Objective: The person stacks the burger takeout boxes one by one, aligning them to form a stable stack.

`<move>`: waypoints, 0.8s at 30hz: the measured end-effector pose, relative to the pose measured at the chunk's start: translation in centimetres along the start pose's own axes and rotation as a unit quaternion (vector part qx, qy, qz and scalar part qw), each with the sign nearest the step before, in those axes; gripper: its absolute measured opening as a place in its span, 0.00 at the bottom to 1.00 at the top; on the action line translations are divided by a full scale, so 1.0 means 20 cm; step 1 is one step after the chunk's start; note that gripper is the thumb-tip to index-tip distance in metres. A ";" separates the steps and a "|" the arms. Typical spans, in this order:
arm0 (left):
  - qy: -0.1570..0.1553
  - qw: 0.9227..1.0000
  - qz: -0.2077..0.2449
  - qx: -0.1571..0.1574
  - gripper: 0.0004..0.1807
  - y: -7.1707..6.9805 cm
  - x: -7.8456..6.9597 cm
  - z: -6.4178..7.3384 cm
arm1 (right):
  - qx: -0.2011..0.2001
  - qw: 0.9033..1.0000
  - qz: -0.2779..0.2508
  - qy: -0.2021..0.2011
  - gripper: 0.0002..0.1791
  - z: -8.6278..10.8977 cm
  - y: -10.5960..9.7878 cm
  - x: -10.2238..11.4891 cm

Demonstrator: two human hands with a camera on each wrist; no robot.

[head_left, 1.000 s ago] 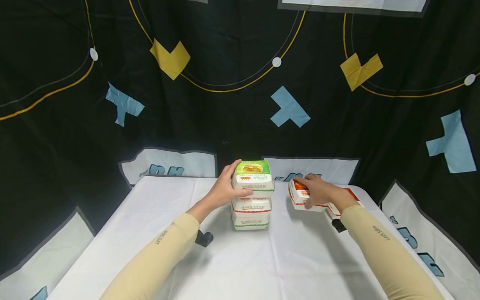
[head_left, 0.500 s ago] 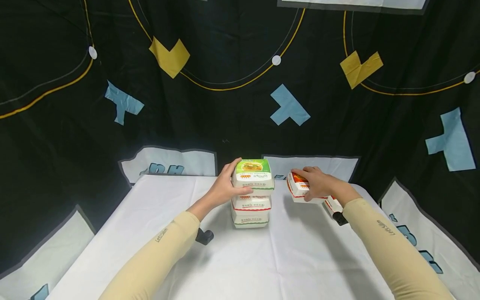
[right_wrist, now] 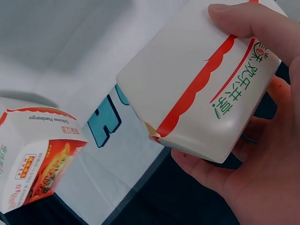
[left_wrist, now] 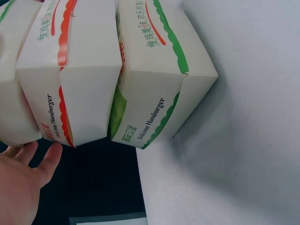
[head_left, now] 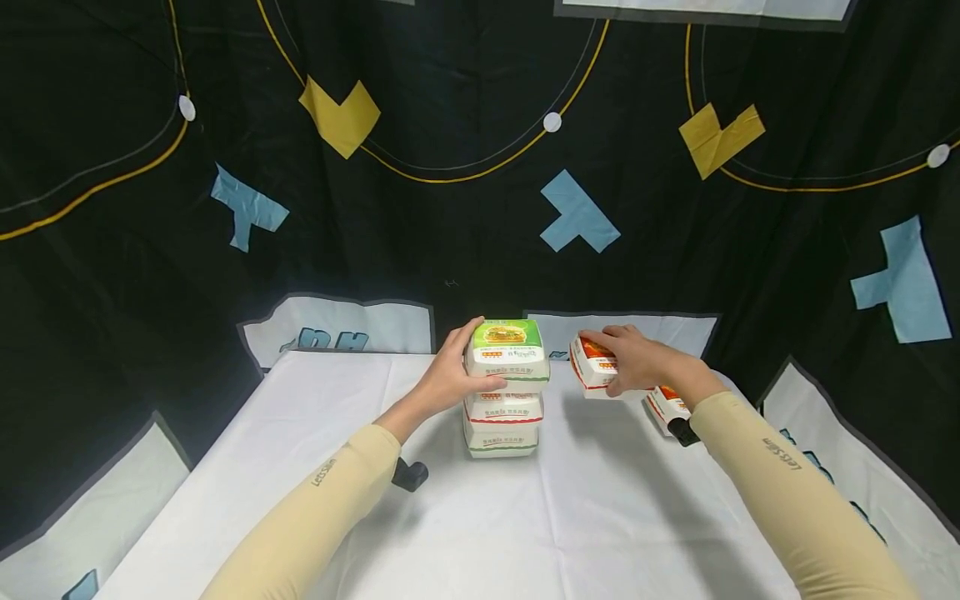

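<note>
Three hamburger boxes stand stacked on the white table: a green-topped box [head_left: 507,357] uppermost, a red-trimmed box [head_left: 504,408] in the middle, a green-trimmed box [head_left: 501,442] at the bottom. My left hand [head_left: 448,372] grips the uppermost box from its left side, thumb across the front. To the right of the stack, my right hand [head_left: 639,360] holds a red-topped hamburger box [right_wrist: 187,79] above the table, thumb on one side and fingers on the other. Behind that hand, another red-topped hamburger box [right_wrist: 42,154] sits on the table, partly hidden in the head view.
The white tablecloth [head_left: 480,533] covers the table. A black curtain [head_left: 450,250] with taped paper shapes hangs behind it. Black camera mounts show at both wrists, the left mount [head_left: 410,475] hanging beside the stack.
My right hand has lifted its red-topped box off its place beside the other red-topped box and moved it slightly up and left. The left hand and the stack stay put.
</note>
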State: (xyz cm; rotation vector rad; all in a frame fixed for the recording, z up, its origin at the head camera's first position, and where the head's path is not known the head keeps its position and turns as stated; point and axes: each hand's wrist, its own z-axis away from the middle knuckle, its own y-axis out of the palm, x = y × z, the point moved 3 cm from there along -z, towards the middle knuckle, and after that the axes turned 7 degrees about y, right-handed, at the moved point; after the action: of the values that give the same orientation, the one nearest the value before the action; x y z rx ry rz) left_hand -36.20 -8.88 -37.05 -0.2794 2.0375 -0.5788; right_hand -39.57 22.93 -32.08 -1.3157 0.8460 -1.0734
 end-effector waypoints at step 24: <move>-0.002 1.000 -0.006 0.000 0.58 -0.01 0.00 0.00 | -0.022 1.000 -0.005 -0.012 0.55 0.04 -0.14 0.08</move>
State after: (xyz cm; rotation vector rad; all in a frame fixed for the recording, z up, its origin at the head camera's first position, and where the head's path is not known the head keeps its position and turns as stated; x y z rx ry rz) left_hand -36.16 -8.97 -36.93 -0.2936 2.0329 -0.5849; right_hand -38.63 21.95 -29.02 -1.3681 0.8498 -1.0508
